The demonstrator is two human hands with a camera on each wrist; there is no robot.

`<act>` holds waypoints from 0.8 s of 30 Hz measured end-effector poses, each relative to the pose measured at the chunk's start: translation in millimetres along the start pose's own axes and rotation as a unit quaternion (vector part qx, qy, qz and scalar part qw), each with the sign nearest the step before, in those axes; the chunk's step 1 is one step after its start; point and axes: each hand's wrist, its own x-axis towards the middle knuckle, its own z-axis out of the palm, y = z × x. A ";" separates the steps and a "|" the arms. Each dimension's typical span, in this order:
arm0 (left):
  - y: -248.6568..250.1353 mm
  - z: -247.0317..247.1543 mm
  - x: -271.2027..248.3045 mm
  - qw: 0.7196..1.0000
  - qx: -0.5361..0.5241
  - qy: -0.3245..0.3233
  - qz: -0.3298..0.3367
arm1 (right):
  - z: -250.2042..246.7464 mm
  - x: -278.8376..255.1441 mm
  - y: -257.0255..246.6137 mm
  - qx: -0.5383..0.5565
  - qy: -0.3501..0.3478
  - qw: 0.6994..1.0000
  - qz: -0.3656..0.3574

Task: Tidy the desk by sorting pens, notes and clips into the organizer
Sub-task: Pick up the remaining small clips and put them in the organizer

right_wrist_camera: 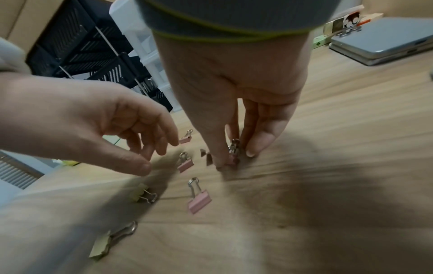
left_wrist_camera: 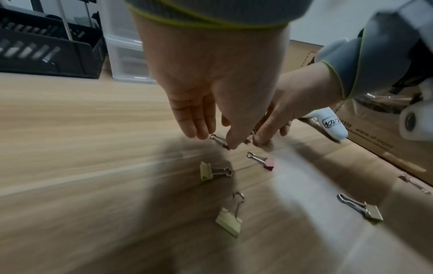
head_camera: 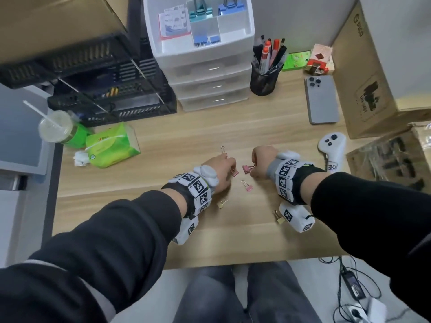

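Several small binder clips lie scattered on the wooden desk (head_camera: 163,141). My right hand (head_camera: 253,167) pinches a pink clip (right_wrist_camera: 234,153) between thumb and forefinger, with the clip still on the desk. My left hand (head_camera: 229,169) reaches down with loosely curled fingers (right_wrist_camera: 164,146) just over another pink clip (head_camera: 234,172); its thumb tip is beside that clip and no grip shows. A third pink clip (head_camera: 247,185) lies free between the hands. Yellow clips (head_camera: 222,203) (head_camera: 278,217) lie nearer me. The white drawer organizer (head_camera: 205,54) stands at the back with clips and notes in its top compartments.
A black mesh pen cup (head_camera: 264,78) stands right of the organizer, black stacked trays (head_camera: 105,89) to its left. A phone (head_camera: 323,101), a white controller (head_camera: 332,150) and cardboard boxes (head_camera: 373,78) are on the right. A green tissue pack (head_camera: 112,145) and drink cup (head_camera: 57,127) sit left.
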 end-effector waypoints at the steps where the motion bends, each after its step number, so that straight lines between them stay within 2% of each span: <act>1: 1.1 3.4 2.1 1.000 0.003 -0.004 -0.002 | 0.7 -1.3 0.1 0.000 0.001 1.000 -0.005; 6: 4.2 14.2 15.1 0.999 0.039 -0.031 -0.006 | 17.6 13.7 16.1 0.029 -0.001 1.000 0.008; 9: 5.7 16.3 21.2 0.998 0.054 -0.041 -0.007 | 11.0 -0.2 19.6 0.022 -0.009 1.000 -0.015; 13: 7.2 15.9 25.7 0.993 0.099 -0.061 -0.001 | 6.6 -12.9 23.5 0.030 0.015 0.998 -0.045; 16: 4.2 18.5 26.2 0.996 0.078 -0.033 0.006 | 5.2 -14.9 26.7 0.053 0.016 0.996 -0.066; 21: 1.6 18.8 23.2 0.994 0.037 0.087 0.050 | 1.8 -14.2 33.4 0.074 -0.001 0.992 -0.101; 24: 4.6 10.8 20.6 0.997 -0.032 0.062 0.019 | -0.7 -14.2 33.4 0.126 -0.021 0.986 -0.106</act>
